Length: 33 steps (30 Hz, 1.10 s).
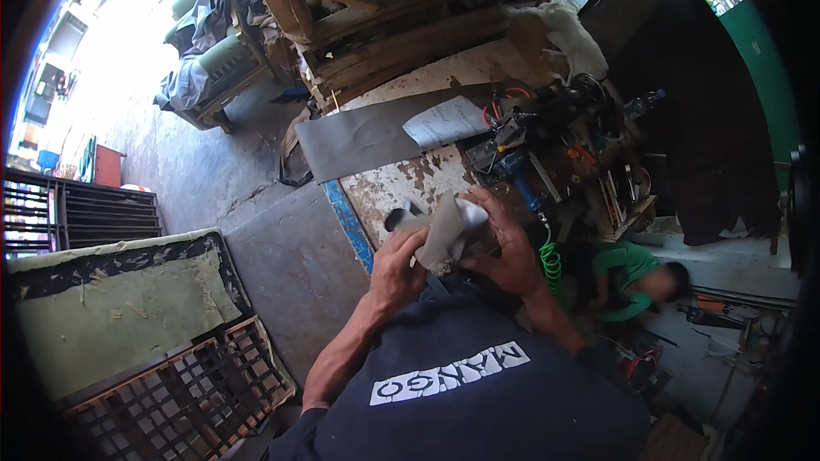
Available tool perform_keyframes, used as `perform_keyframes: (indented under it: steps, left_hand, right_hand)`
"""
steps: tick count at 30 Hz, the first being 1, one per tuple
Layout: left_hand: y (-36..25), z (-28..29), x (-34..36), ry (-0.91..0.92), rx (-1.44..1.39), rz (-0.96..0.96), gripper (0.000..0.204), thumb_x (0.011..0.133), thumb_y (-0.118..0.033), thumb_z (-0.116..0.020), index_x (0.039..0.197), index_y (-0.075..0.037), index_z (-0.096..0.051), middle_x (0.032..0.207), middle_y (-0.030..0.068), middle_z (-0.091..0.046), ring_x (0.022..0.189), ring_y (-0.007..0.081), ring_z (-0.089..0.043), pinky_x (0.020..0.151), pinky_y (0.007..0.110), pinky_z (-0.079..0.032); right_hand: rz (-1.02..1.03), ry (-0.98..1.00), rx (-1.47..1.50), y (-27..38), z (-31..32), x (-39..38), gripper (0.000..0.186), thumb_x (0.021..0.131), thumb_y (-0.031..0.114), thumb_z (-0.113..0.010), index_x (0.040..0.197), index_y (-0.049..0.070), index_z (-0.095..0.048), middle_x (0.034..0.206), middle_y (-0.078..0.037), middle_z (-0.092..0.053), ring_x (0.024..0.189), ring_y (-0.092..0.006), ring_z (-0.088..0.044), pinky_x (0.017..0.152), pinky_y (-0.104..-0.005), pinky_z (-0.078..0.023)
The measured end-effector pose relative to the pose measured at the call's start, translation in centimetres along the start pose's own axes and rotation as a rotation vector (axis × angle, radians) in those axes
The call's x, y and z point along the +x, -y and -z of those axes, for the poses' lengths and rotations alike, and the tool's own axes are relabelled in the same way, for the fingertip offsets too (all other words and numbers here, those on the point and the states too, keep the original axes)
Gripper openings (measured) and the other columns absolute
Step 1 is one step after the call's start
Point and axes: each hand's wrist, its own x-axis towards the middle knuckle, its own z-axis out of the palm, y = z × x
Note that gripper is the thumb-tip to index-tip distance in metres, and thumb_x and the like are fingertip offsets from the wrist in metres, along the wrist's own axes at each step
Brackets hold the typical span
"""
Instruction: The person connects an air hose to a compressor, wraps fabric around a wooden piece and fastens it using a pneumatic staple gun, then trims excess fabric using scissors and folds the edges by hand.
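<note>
Only real container here is the tool tray (598, 196) on the right end of the worktable (393, 183), and it's crammed: screwdrivers, pliers with red handles, a blue tool (517, 172) lying at its near edge. Too jumbled to pick out more than that. A green coiled hose (551, 263) hangs off the table edge just below it.

Both hands are up close to the chest, over the near edge of the table. The left hand (397, 269) and right hand (510, 243) hold a folded grey piece (444, 230) of sheet stuff between them, with a bit of white showing at its top right. The left fingers curl around the lower left edge of the piece, the thumb on its near side. The right fingers wrap over the top right of it, covering part of the white bit. So both sets of fingers are closed on it, the piece sitting tilted between the two palms, lifted off the table.

Farther back on the table lies a big grey sheet (363, 137) with a white paper (444, 121) on its right end. A wooden sofa frame (384, 26) stands behind the table.
</note>
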Motion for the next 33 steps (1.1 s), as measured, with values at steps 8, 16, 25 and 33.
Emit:
perform_keyframes:
  steps: [8, 16, 25, 33]
  left_hand:
    - [-1.9, -1.8, 1.5, -0.181, 0.537, -0.376, 0.055, 0.070, -0.003, -0.065, 0.124, -0.012, -0.066, 0.127, 0.0095, -0.065, 0.105, 0.0248, -0.060, 0.090, 0.039, -0.042]
    - [8.0, -5.8, -1.1, -0.196, 0.632, -0.281, 0.051, 0.078, 0.004, -0.056, 0.126, -0.010, -0.064, 0.127, 0.0149, -0.064, 0.123, 0.0312, -0.058, 0.106, 0.047, -0.038]
    - [17.5, -12.1, -5.1, 0.316, 0.720, -0.174, 0.061, 0.089, -0.022, -0.056, 0.148, -0.027, -0.042, 0.151, 0.0071, -0.043, 0.139, 0.0369, -0.037, 0.108, 0.068, -0.025]
    - [16.5, -11.5, -7.2, 0.525, 0.654, -0.136, 0.061, 0.085, -0.024, -0.061, 0.144, -0.030, -0.049, 0.155, 0.0065, -0.039, 0.147, 0.0396, -0.023, 0.117, 0.066, -0.010]
  right_hand:
    - [-0.103, 0.015, 0.198, -2.6, 1.0, -1.6, 0.069, 0.096, 0.033, -0.059, 0.151, 0.002, -0.029, 0.141, -0.014, -0.049, 0.130, -0.0240, -0.049, 0.107, -0.0365, -0.041]
    - [-0.527, -0.147, 0.710, -8.5, 1.9, -3.0, 0.063, 0.092, 0.027, -0.069, 0.143, 0.001, -0.044, 0.122, -0.007, -0.060, 0.110, -0.0141, -0.058, 0.094, -0.0304, -0.048]
    - [-0.773, -0.155, 0.339, -21.8, 2.2, -5.0, 0.043, 0.091, 0.013, -0.065, 0.130, 0.000, -0.055, 0.110, -0.008, -0.066, 0.097, -0.0148, -0.064, 0.084, -0.0288, -0.053]
    - [-0.945, 0.089, 0.006, -23.4, 3.5, -5.1, 0.038, 0.094, 0.020, -0.064, 0.126, 0.002, -0.058, 0.105, -0.008, -0.067, 0.086, -0.0141, -0.067, 0.072, -0.0277, -0.056]
